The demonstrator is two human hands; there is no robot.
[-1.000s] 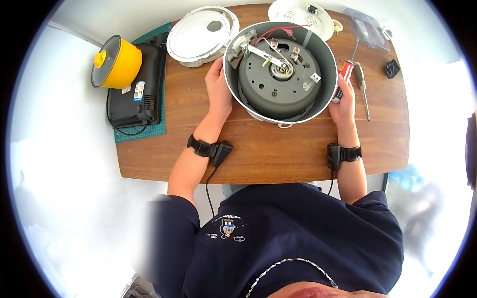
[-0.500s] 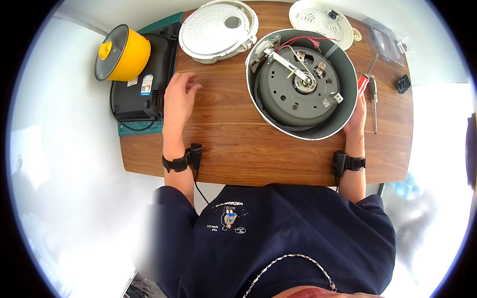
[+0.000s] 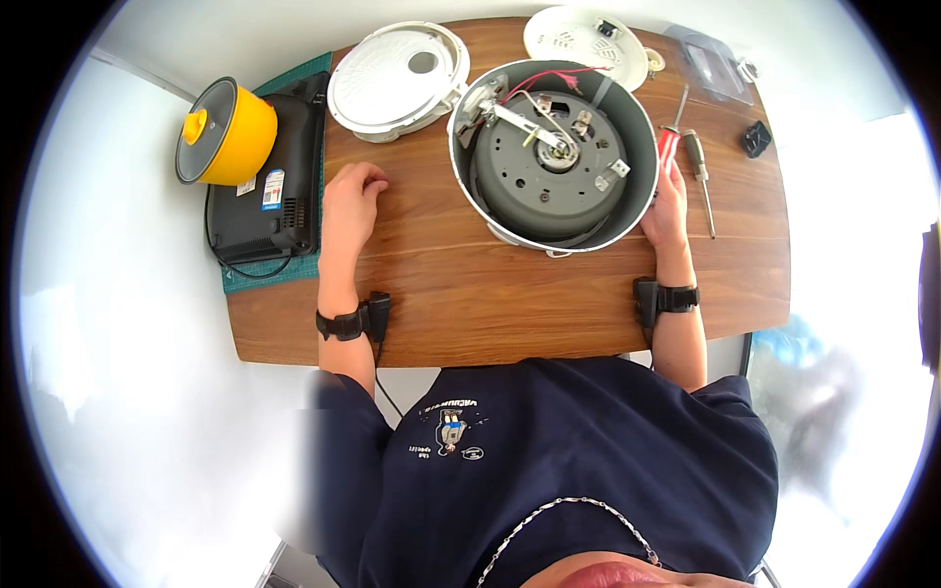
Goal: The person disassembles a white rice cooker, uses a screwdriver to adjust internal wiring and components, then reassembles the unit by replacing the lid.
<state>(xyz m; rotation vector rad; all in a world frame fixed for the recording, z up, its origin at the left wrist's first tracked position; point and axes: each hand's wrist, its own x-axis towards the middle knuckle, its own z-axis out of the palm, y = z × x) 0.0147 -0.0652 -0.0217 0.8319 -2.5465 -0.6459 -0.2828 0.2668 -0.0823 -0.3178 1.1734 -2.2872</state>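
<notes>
A grey, open rice-cooker shell (image 3: 628, 196) stands upright on the wooden table in front of me. Inside it sit a round grey metal base (image 3: 510, 162), a pale metal arm (image 3: 524, 122) and red wires (image 3: 554, 76). My right hand (image 3: 667, 208) is against the shell's right side, fingers closed round a red-handled screwdriver (image 3: 669, 147) whose shaft points away from me. Part of that grip is hidden by the shell. My left hand (image 3: 350, 206) rests on the table left of the shell, fingers loosely curled, with nothing visible in them.
A second screwdriver (image 3: 697, 157) lies right of my right hand, near a small black part (image 3: 756, 139). Behind the shell are a white lid (image 3: 377, 83), a white vented plate (image 3: 564, 44) and a clear plastic box (image 3: 714, 64). At left, a yellow pot (image 3: 250, 137) stands on a black appliance (image 3: 230, 216).
The whole view has shifted, moving the table's things leftward in the picture. My left fingers have curled in more. My right hand stays beside the shell with the red-handled screwdriver.
</notes>
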